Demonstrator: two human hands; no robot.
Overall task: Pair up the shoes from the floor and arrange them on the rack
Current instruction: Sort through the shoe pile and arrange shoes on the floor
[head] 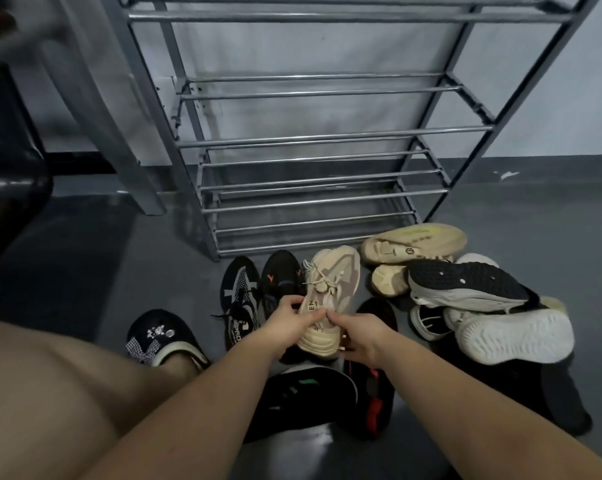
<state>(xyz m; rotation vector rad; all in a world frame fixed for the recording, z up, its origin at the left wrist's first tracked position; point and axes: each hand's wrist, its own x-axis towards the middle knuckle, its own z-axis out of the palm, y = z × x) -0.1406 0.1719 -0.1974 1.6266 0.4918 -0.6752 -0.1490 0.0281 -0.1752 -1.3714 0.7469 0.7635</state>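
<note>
Beige sneaker (330,299) on floor (85,258) just before rack's (310,140) front edge, toe toward rack. Left hand (287,323) pinches its heel collar; right hand (360,336) grips heel from other side, fingers curled. Black sneakers (261,292) touching at its left. Heap of beige and white shoes (466,292) near rack's right front corner. Rack shelves bare.

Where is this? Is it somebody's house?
Probably a home entryway or storage corner: a metal shoe rack stands against a plain wall, and loose shoes lie piled on a grey floor.
</note>
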